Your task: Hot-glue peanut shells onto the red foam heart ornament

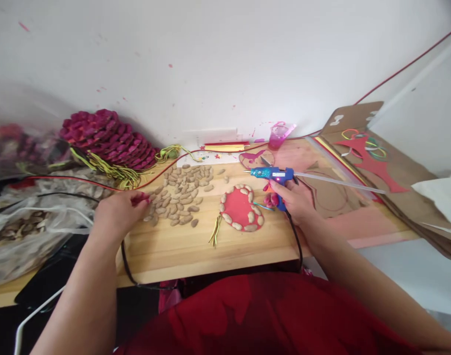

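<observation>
My right hand [290,199] is wrapped around a blue hot glue gun [273,173], its nozzle pointing left and a long clear glue stick [343,182] coming out of its back. Just left of it lies a red gourd-shaped card [235,207] edged with peanuts, with a yellow-green tassel [215,230] at its lower left. Unshelled peanuts [181,195] are spread over the wooden table. At the left side of this pile is my left hand [120,212], fingers bent together at the tips. Whatever those fingertips pinch is hidden.
Stacked magenta discs [110,140] with yellow tassels stand at the back left, beside a plastic bag [36,236]. A cup of pink liquid [279,135] is by the wall. Cardboard [391,172] with red cutouts lies right. A red cable [160,172] crosses the table.
</observation>
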`<state>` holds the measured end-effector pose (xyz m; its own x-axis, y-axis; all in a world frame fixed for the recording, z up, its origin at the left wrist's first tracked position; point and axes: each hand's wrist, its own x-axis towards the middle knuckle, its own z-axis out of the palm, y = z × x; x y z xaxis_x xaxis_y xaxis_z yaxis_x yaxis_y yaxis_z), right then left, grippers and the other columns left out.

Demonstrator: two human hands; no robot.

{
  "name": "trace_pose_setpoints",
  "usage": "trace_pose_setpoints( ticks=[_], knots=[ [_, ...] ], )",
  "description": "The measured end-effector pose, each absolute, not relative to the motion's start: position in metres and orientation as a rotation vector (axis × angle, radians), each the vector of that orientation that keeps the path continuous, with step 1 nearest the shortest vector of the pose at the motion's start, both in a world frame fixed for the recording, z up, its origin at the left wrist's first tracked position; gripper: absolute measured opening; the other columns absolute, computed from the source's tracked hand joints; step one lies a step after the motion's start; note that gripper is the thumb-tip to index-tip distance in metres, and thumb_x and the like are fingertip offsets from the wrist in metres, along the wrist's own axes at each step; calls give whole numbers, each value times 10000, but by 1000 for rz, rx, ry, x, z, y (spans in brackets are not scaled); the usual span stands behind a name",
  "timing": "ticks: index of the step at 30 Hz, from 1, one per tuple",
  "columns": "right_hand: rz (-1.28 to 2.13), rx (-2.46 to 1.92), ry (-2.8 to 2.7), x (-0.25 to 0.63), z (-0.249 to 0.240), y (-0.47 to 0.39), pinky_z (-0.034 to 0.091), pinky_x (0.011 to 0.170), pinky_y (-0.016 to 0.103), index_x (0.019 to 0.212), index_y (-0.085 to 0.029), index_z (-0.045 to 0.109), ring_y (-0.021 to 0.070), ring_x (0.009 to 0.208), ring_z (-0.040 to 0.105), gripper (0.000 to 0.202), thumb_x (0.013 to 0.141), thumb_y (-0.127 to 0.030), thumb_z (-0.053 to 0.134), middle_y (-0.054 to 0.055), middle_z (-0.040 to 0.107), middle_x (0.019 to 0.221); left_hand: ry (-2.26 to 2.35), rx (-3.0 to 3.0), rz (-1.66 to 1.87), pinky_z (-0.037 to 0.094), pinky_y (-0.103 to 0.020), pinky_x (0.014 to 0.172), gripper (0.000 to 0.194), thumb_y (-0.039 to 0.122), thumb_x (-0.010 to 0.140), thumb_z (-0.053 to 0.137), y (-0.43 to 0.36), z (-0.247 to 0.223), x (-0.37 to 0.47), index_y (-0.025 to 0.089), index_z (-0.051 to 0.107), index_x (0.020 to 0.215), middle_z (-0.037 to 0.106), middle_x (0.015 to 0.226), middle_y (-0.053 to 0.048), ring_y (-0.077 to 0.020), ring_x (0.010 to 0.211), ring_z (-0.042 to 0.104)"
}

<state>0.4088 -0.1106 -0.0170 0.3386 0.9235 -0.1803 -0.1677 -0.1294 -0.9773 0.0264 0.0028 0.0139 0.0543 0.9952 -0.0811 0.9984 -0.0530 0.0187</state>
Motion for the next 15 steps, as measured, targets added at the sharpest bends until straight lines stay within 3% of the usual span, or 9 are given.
trace_pose_setpoints(
  ticks=[5, 9, 15],
  knots=[
    [1139, -1314, -741, 410, -19, -111, 518, 518, 244, 779, -205, 637, 139, 482, 622, 523, 626, -642, 881, -56, 573, 467, 2193, 2239, -87, 404, -299, 639, 336, 455, 867, 528, -1, 19, 26, 231, 758, 968, 795, 908, -61, -268, 798, 666],
    [1145, -1286, -727, 410, -20, -110, 526, 518, 257, 795, -213, 625, 155, 476, 636, 534, 608, -634, 895, -59, 568, 459, 2185, 2195, 173, 459, -298, 708, 290, 412, 871, 569, -14, 31, 41, 244, 763, 1007, 798, 992, -17, -223, 815, 665],
    [1123, -1271, -753, 409, -17, -110, 511, 493, 258, 789, -227, 586, 160, 470, 637, 540, 619, -644, 884, -72, 545, 457, 1224, 2621, 390, 512, -313, 849, 191, 325, 906, 625, -24, 25, 126, 235, 790, 942, 768, 920, -40, -209, 875, 665]
  ],
)
